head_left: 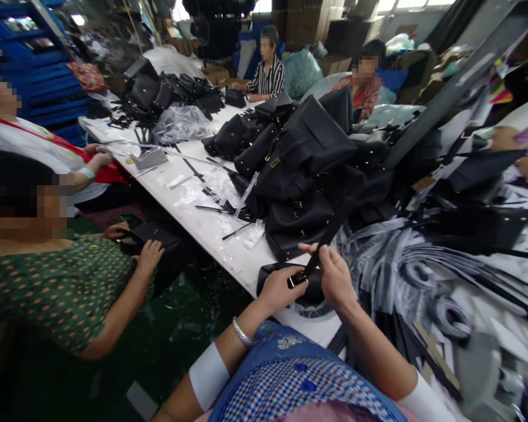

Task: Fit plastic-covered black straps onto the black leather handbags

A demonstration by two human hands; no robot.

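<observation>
A black strap (313, 262) with a gold-coloured buckle (298, 280) runs between my two hands over the table's near edge. My left hand (278, 291) is closed around the buckle end. Higher up the same strap, my right hand (335, 278) pinches it between thumb and fingers. Just behind my hands lies a dark bag (270, 271), partly covered by my left hand. Beyond it rises a heap of black handbags (308, 140) with small gold fittings.
Plastic-wrapped straps (391, 252) and a grey tape dispenser (479, 375) crowd the right side. Clear plastic and strap scraps litter the white table (193, 214). A co-worker in a dotted green top (61, 293) sits at left with a black bag. Others sit around the table.
</observation>
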